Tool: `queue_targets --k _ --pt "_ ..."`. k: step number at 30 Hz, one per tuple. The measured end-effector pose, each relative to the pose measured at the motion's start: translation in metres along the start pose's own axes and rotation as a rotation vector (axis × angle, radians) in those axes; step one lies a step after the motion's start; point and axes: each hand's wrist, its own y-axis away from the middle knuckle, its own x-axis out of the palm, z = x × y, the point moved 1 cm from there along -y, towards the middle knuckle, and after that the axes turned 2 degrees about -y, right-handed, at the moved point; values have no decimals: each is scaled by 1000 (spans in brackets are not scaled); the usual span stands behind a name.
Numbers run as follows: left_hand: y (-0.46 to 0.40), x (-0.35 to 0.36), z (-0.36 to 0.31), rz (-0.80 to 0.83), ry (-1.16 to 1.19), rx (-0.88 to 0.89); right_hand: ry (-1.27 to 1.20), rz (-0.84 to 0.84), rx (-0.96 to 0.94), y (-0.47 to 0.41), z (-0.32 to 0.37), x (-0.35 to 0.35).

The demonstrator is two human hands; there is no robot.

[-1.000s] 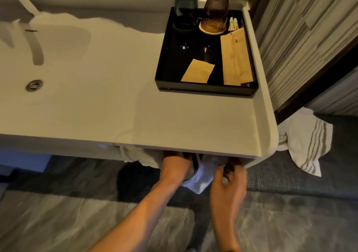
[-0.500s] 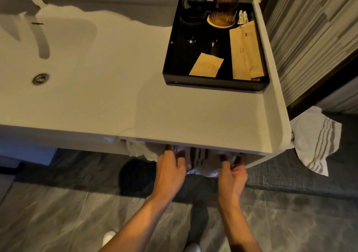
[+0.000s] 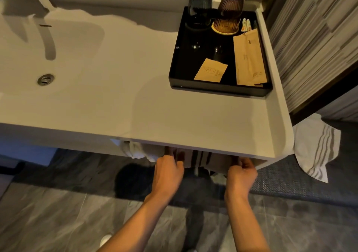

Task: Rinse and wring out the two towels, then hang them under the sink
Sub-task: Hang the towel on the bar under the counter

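Note:
A striped towel hangs just below the front edge of the white sink counter, mostly hidden by it. My left hand grips its left part and my right hand grips its right part, fingertips tucked under the counter. A bunched white towel hangs to the left of it under the same edge. Another white towel with grey stripes hangs off the counter's right end.
The basin drain lies at the left. A black tray with two upturned glasses and paper sachets sits on the counter's right side. Below are grey floor tiles and a dark woven mat. A striped wall stands at the right.
My two hands have moved apart along the counter's edge, spreading the striped towel out flatter. The view has shifted a little closer to the counter.

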Motion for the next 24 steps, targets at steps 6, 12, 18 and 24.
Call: queue_targets --k 6,12,18,24 --pt "10 -17 8 -129 -363 230 343 38 -278 36 0 -5" --pt "0 -7 -9 -31 -526 667 1015 200 -727 50 0 13" --pt "-22 -5 -7 27 -601 673 1359 384 -704 15 -6 3" --pt "-22 5 3 88 -743 573 1358 372 -725 21 -2 9"
